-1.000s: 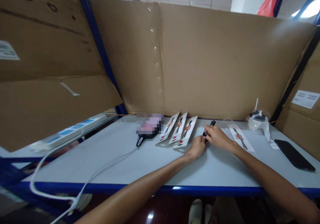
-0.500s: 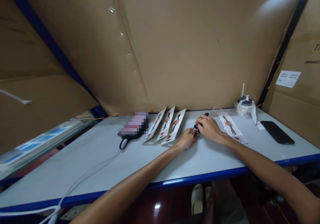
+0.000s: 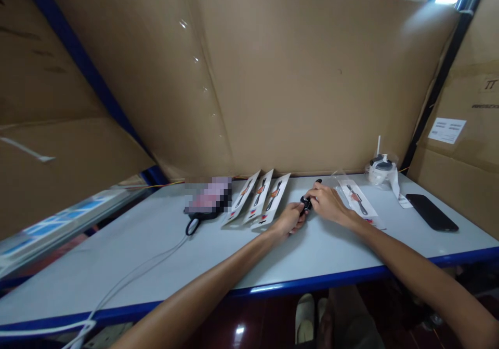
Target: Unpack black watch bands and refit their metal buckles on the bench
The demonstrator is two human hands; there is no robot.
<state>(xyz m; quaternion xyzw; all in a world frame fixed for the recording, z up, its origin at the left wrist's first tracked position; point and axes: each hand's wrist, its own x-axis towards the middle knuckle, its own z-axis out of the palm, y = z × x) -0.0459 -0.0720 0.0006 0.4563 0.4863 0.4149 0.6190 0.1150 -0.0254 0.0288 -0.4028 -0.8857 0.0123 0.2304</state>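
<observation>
A black spokeshave (image 3: 306,202), its middle partly covered by fingers, is held between my two hands above the table. My left hand (image 3: 289,219) is closed around its near end. The fingers of my right hand (image 3: 326,202) pinch at its middle, and one black handle end sticks out beyond them. Left of my hands, three blister cards (image 3: 276,198) with printed pictures of the black tool stand leaning in a row. Beside my right hand lies another printed card (image 3: 355,197) with clear plastic packaging (image 3: 338,178).
A blurred-out device in a black case (image 3: 210,214) lies on the left, with a white cable (image 3: 136,271) near it. At the right are a bagged cup with a straw (image 3: 381,171) and a black phone (image 3: 432,212). Cardboard (image 3: 280,79) walls the grey table (image 3: 163,229).
The view has tipped up slightly. My hands stay at the spokeshave; the right fingers have shifted a little on it, and more of its black middle shows.
</observation>
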